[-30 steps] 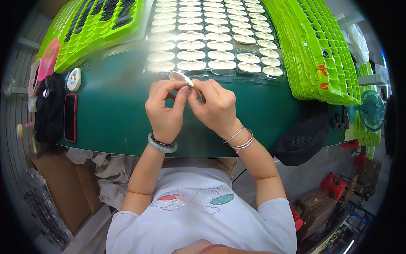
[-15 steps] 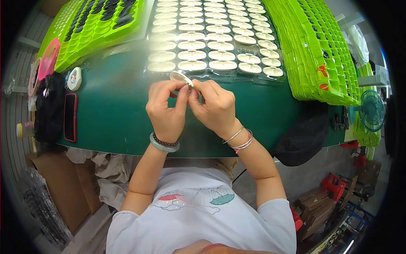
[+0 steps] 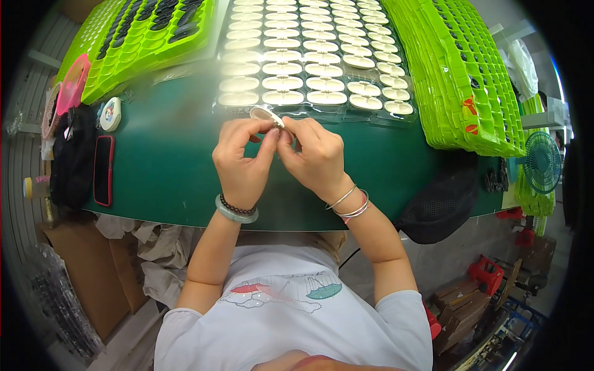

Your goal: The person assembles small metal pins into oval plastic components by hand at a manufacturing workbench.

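Between my two hands is a small cream oval shell piece (image 3: 266, 115), tilted, its hollow side partly showing. My left hand (image 3: 243, 154) pinches its left part with thumb and forefinger. At its right end, the fingertips of my right hand (image 3: 314, 151) are closed on the same piece. My fingertips hide its lower edge and whatever small part may lie there. Just beyond my hands lies a clear plastic tray (image 3: 303, 111) with rows of similar cream oval shells (image 3: 283, 98). Both hands hover over the near side of the green tabletop (image 3: 173, 161).
Stacked lime-green trays (image 3: 458, 93) rise at the right; another green tray (image 3: 148, 52) with black pieces lies far left. A phone (image 3: 103, 170), a white oval gadget (image 3: 111, 114) and a black bag (image 3: 74, 157) lie left. A black mesh cap (image 3: 439, 207) overhangs the right front edge.
Almost nothing differs. Both hands keep their pinch on the cream shell piece, and my left wrist has shifted very slightly left.
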{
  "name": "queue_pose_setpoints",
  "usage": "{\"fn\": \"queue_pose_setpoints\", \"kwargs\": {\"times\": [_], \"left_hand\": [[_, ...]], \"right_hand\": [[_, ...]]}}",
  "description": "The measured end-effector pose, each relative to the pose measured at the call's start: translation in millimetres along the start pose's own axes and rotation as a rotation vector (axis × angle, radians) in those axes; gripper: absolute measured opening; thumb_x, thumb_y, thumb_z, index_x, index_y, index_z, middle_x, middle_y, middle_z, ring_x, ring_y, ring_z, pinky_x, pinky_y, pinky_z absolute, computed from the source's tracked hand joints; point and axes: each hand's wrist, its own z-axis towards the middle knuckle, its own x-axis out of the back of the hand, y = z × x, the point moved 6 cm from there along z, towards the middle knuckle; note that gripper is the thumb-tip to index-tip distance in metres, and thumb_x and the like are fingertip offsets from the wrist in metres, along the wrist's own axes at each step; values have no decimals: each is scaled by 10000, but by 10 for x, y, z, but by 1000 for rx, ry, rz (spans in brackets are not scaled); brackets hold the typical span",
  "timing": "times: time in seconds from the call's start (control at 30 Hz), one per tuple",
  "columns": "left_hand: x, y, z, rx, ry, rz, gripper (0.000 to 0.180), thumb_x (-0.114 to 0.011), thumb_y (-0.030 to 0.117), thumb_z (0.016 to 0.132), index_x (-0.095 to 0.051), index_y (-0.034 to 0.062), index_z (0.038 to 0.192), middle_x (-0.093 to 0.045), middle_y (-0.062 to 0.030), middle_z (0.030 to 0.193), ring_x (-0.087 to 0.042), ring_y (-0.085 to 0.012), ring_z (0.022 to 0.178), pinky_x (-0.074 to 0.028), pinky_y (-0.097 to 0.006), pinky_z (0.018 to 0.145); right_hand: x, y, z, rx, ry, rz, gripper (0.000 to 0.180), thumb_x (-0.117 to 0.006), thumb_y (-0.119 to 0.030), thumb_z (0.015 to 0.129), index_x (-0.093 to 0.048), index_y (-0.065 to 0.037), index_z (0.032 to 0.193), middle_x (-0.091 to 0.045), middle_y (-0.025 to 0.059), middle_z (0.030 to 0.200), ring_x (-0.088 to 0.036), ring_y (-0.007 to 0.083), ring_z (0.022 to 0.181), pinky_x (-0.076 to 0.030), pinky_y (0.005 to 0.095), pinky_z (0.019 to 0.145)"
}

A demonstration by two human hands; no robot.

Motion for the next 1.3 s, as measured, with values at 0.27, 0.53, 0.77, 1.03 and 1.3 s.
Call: {"fn": "queue_pose_setpoints", "kwargs": {"times": [0.27, 0.53, 0.77, 1.03, 1.3], "left_hand": [[147, 60, -2, 21, 14, -1, 144, -733, -31, 769, -687, 2, 901, -666, -109, 869, -593, -210, 752, -491, -290, 649], [564, -22, -152, 7, -8, 130, 112, -698, -43, 799, -675, -8, 903, -662, -96, 893, -579, -174, 710, -475, -282, 684], [916, -224, -295, 87, 23, 186, 74, -681, -23, 831, -670, -12, 903, -657, -92, 908, -575, -167, 739, -465, -269, 666], [805, -236, -332, 150, -270, 167, 117, -680, -15, 812, -690, 2, 927, -685, -123, 899, -629, -235, 846, -489, -303, 706], [476, -151, -533, -33, -590, 298, 199, -687, -12, 770, -692, 41, 962, -628, -85, 906, -586, -272, 852, -492, -364, 727]], "right_hand": [[122, 201, 146, -86, 24, -33, 104, -675, -75, 806, -661, -58, 908, -629, 91, 713, -628, 272, 583, -507, 360, 532], [926, 1457, 810, -482, -134, -456, 92, -667, -199, 840, -726, -128, 838, -706, 104, 800, -681, 319, 795, -532, 437, 707], [616, 1977, 798, -436, -557, -458, 97, -718, -167, 762, -762, -123, 836, -717, 133, 878, -681, 309, 887, -538, 392, 807], [420, 2227, 954, -263, -536, -555, 217, -696, -196, 820, -732, -73, 995, -715, 143, 906, -686, 298, 835, -534, 382, 768], [499, 2408, 955, -184, -441, -525, 226, -718, -215, 803, -714, -58, 965, -697, 117, 892, -664, 255, 815, -524, 368, 750]]}}
